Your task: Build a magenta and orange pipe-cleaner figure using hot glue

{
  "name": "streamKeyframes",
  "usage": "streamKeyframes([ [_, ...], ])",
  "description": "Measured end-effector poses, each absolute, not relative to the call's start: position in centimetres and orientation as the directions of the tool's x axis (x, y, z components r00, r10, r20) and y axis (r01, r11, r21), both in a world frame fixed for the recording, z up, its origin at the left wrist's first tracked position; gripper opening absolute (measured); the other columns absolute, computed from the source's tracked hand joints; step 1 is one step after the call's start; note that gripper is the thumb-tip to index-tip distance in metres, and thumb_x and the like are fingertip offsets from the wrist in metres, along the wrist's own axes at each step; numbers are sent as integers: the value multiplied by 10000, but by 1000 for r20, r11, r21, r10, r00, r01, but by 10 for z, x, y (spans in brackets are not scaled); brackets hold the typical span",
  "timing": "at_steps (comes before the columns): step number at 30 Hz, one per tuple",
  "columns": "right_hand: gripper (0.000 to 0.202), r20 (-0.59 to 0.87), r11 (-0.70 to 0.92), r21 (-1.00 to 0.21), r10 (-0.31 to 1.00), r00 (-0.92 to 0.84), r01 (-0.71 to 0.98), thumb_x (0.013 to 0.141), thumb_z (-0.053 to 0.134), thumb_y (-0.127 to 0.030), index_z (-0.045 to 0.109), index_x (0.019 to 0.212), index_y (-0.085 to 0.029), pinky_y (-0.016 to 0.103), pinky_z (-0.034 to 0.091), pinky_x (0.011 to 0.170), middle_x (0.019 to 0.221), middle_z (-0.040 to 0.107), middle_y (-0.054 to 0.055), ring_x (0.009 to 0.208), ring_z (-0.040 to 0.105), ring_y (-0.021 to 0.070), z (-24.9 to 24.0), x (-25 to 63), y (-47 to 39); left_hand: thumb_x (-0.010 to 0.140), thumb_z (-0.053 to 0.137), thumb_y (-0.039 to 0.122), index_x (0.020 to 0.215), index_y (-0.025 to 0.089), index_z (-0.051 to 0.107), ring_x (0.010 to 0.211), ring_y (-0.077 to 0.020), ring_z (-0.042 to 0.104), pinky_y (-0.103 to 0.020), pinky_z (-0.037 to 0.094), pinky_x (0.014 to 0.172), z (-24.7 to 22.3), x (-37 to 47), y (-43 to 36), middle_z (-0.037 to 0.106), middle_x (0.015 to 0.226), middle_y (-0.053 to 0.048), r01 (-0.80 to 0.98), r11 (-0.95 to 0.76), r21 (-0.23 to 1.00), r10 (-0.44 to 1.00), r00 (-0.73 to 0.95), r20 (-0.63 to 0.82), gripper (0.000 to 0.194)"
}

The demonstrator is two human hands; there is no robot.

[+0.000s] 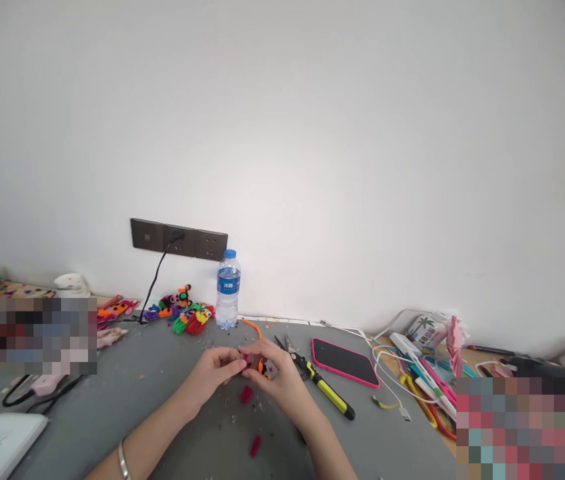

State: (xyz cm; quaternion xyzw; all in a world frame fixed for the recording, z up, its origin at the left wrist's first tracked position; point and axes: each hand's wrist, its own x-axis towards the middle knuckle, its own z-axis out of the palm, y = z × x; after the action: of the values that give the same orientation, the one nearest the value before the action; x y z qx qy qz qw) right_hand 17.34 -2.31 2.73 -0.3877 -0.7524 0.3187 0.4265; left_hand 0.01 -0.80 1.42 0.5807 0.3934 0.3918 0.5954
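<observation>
Both hands meet over the grey mat (182,440). My left hand (218,375) pinches a small dark pink piece at the left side of a small brown fuzzy figure (257,362). Around the figure's right side, the fingers of my right hand (276,375) are closed; orange and black bits show between them. An orange fuzzy stem (252,325) extends behind the right hand. Just below the hands lies a dark pink fuzzy piece (247,394), and a second pink piece (255,446) is nearer the front.
Yellow-and-black pliers (329,393) and a pink-edged phone (345,362) lie right of my hands. A water bottle (228,293) stands behind, beside colourful fuzzy figures (197,319). A white box (2,443) is front left. Cables and fuzzy stems clutter the right.
</observation>
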Motion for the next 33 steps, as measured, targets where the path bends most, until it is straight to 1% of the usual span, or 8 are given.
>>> streamKeyframes([
  [8,191,430,515,-799,850,-304,311,834,624,-241,694,1012,-229,309,488,677,847,616,46,731,584,173,23,173,-20,719,678,486,610,163,608,544,-109,337,-226,265,518,16,1,-9,426,548,51,-41,37,998,925,379,-18,348],
  [14,166,415,497,-810,861,-293,313,816,656,-257,716,966,-216,314,505,685,829,638,48,741,609,182,27,175,-21,731,681,464,632,160,625,540,-105,325,-228,255,520,11,2,-8,434,565,51,-77,59,995,912,410,-22,325],
  [20,161,425,506,-814,853,-302,284,812,662,-263,725,954,-219,316,519,671,822,650,53,719,620,180,24,175,-19,719,688,497,608,164,588,514,-100,316,-228,217,510,10,4,-9,400,513,66,-92,80,992,918,395,-38,365],
  [24,154,415,489,-830,862,-291,266,802,675,-288,727,927,-217,313,528,658,812,654,49,701,625,175,21,175,-18,701,696,523,600,170,558,495,-96,297,-230,198,501,11,4,-11,389,503,69,-115,106,988,909,413,-49,392],
  [29,189,408,480,-844,864,-296,238,822,652,-312,719,972,-220,316,535,664,831,636,51,708,623,172,21,174,-19,744,673,487,595,168,548,505,-99,307,-232,200,511,8,3,-8,390,496,65,-101,87,991,909,414,-38,374],
  [33,218,405,490,-825,860,-311,280,838,630,-282,711,1035,-236,317,521,672,861,629,55,727,608,173,24,174,-20,746,680,460,590,167,539,505,-95,309,-227,211,511,4,3,-7,396,505,68,-125,98,987,907,420,-37,361],
])
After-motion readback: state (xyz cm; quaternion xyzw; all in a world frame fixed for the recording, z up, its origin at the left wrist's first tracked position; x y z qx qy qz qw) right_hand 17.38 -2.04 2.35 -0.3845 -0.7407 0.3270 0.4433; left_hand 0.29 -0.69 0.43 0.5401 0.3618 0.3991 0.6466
